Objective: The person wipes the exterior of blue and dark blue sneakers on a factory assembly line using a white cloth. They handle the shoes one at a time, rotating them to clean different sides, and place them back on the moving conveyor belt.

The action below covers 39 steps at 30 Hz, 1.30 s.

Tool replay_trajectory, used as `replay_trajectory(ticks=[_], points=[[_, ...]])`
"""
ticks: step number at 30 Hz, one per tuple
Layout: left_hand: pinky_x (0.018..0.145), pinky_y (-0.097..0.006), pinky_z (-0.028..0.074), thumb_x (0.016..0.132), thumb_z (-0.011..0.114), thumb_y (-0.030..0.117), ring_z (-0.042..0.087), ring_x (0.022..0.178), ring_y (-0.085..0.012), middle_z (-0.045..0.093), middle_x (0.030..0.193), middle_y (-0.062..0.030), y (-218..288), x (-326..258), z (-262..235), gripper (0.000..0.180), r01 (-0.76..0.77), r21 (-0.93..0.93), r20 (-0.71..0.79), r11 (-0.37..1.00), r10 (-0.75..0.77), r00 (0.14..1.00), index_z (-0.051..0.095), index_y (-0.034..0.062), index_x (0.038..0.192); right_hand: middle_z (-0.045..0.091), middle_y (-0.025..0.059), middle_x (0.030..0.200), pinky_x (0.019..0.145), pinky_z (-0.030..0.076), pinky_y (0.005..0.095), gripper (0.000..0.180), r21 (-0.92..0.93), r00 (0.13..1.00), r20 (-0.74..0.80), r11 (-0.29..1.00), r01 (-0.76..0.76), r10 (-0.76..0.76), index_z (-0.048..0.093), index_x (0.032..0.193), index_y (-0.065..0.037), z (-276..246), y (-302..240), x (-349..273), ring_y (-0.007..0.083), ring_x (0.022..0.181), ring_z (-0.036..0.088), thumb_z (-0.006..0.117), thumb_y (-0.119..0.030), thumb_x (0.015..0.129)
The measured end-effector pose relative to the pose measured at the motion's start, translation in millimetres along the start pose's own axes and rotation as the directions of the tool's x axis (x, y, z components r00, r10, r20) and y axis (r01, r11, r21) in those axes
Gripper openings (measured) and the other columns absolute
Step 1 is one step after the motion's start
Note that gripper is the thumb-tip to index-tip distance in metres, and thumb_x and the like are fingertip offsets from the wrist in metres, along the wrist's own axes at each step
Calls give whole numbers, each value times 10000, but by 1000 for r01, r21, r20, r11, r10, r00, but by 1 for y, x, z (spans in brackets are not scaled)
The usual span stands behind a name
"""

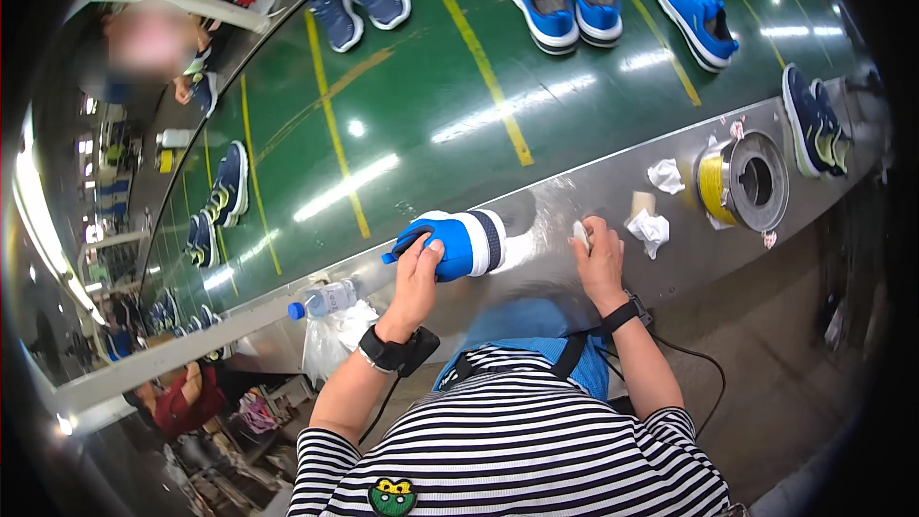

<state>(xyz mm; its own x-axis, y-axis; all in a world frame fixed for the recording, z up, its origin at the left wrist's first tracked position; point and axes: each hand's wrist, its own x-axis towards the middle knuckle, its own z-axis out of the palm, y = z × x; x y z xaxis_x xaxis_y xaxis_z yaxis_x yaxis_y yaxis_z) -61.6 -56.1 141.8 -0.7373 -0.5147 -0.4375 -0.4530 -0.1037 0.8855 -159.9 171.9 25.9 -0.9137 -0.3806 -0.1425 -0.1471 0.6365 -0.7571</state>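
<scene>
A bright blue shoe (pixel 458 247) with a white and navy sole is tipped on its side at the metal ledge. My left hand (pixel 414 278) is closed on its heel end, fingers at the opening. To the right, my right hand (pixel 601 263) is above the ledge, apart from the shoe. Its fingers pinch a small whitish piece (pixel 580 233), too small to tell whether it is cloth or something else. Near my right hand lie a crumpled white wad (pixel 651 232) and a beige block (pixel 642 203).
Beyond the metal ledge (pixel 550 201) runs a green conveyor belt (pixel 421 105) with yellow lines, bearing blue shoes (pixel 565 2) and navy shoes (pixel 359 10). A metal reel with yellow tape (pixel 711 187) lies right. A plastic bottle (pixel 330 300) stands left. Other people work across the belt.
</scene>
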Motion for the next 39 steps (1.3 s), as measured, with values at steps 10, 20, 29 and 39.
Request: replay_trajectory(ticks=[10, 20, 29, 39], points=[[581, -222, 365, 879, 433, 236, 414, 637, -58, 464, 667, 33, -1, -18, -22, 306, -153, -107, -30, 983, 150, 988, 541, -19, 748, 505, 91, 899, 723, 419, 318, 400, 196, 997, -15, 977, 82, -80, 530, 1028, -62, -30, -66, -1, 202, 801, 500, 705, -109, 671], [592, -219, 400, 910, 427, 258, 441, 650, -43, 502, 695, 29, 3, -37, -19, 321, -221, -96, 91, 971, 229, 969, 543, -3, 762, 517, 85, 1048, 808, 428, 273, 422, 679, 924, 331, 729, -90, -194, 481, 1141, -21, -17, -136, -37, 146, 919, 520, 650, -109, 764], [593, -253, 422, 910, 418, 262, 487, 637, -82, 551, 684, -30, -9, -44, -6, 343, -284, 14, 108, 959, 281, 954, 571, -30, 814, 516, 111, 1059, 830, 435, 295, 528, 724, 917, 362, 670, -166, -164, 425, 1151, 6, -18, -130, -48, 177, 956, 533, 697, -152, 727], [531, -310, 405, 885, 444, 255, 515, 546, -188, 532, 594, -130, -12, -43, 14, 339, -325, 132, 83, 937, 316, 945, 568, -33, 756, 512, 97, 995, 730, 471, 264, 557, 687, 937, 345, 694, -213, -54, 405, 1125, 0, -16, -125, -52, 150, 886, 538, 723, -155, 696]])
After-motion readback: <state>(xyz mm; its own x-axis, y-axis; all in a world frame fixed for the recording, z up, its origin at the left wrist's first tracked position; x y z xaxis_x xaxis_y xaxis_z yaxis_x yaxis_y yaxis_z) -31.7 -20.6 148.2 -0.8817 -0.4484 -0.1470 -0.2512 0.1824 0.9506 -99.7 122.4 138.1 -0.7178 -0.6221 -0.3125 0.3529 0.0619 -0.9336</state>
